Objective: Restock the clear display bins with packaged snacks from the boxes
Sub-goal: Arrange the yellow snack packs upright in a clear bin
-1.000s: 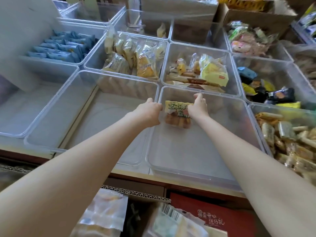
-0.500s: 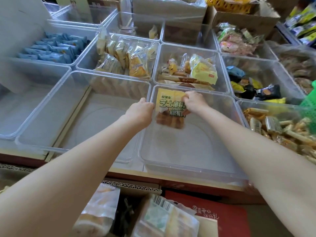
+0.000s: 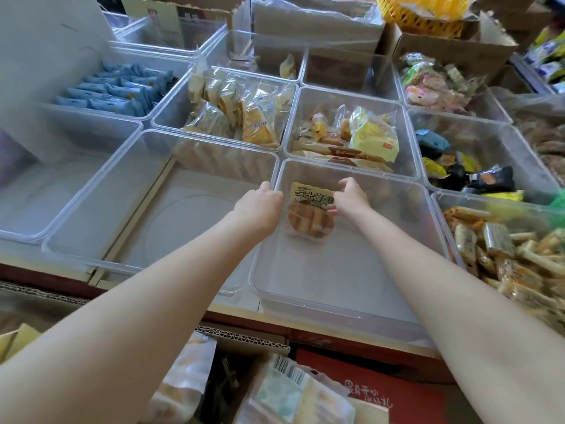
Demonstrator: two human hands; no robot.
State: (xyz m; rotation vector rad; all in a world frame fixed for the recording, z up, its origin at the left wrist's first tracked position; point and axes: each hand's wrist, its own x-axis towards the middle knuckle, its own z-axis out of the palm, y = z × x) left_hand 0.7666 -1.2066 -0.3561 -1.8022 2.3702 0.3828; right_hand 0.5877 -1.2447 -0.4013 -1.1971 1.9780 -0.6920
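Observation:
A clear packaged bread snack (image 3: 308, 214) with a yellow label lies tilted near the far left corner of a clear bin (image 3: 336, 304) that holds nothing else. My right hand (image 3: 351, 198) pinches the pack's right edge, fingers curled over the top and thumb below. My left hand (image 3: 260, 206) hovers over the bin's left wall, just left of the pack, with its fingers curled. Whether it grips the pack or the rim is hidden. An open cardboard box of packaged snacks (image 3: 275, 390) sits below the shelf edge.
A clear bin with nothing in it (image 3: 101, 252) stands to the left. The bins behind hold yellow bread packs (image 3: 244, 117), mixed pastries (image 3: 363, 139) and blue packets (image 3: 113, 93). Bins on the right hold dark wrapped snacks (image 3: 477, 175) and stick snacks (image 3: 513, 255). Cardboard boxes (image 3: 452, 47) stand at the back.
The pack has come down from being held up against the far wall to lower in the bin. A small gap now shows between my left hand and the pack.

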